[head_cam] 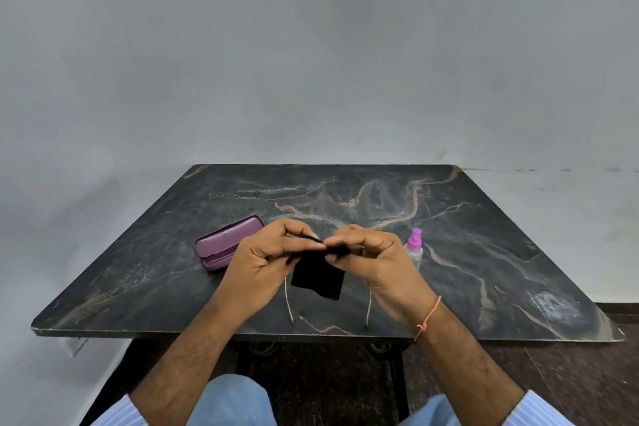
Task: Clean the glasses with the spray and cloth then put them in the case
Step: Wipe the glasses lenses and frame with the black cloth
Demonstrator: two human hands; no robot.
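Marbled dark table [484, 252] carries our purple case [221, 245], lid open at the left and ready, and the spray [414, 245] upright at the right. Our left hand [262, 259] and right hand [373, 259] meet, fingers pinched on the black cloth [318, 278] around the glasses [287, 301], temples pointing toward us, likely wiping a lens.

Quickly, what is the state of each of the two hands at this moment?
Left hand: closed, pinching the black cloth at its top edge.
Right hand: closed, pinching the same cloth; the glasses lie mostly hidden beneath both hands.
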